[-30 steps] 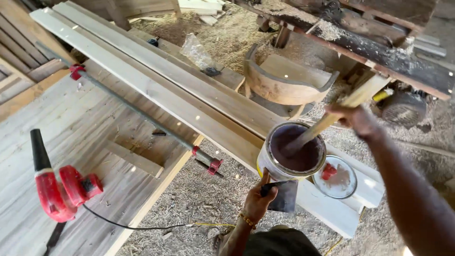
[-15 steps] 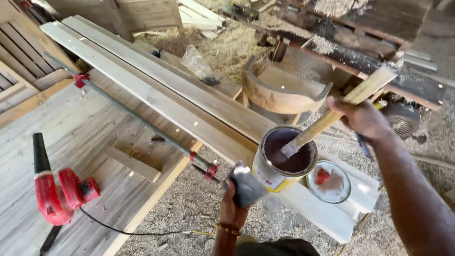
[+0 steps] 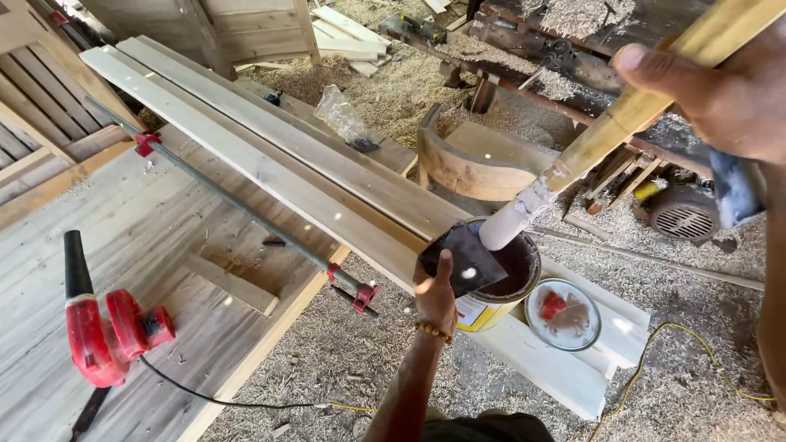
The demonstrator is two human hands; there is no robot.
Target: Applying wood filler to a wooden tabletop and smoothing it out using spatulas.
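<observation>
Sawdust floor (image 3: 344, 368), one can (image 3: 499, 286), two planks (image 3: 270, 155)

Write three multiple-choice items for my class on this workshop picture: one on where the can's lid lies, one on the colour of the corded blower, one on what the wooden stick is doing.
1. Where does the lid lie?
A. On the white board beside the can
B. On the long pipe clamp
C. Inside the curved wooden tub

2. What colour is the blower's body?
A. Blue
B. Red
C. Green

3. How is the stick?
A. Lying flat on the sawdust
B. Leaning against a wall
C. Held at a slant, its coated end at the can's mouth

Answers: 1 A, the lid rests on the white board right of the can. 2 B, the blower on the wooden floor is red. 3 C, the right hand grips the stick while the left hand holds a dark scraper at the rim.
</observation>
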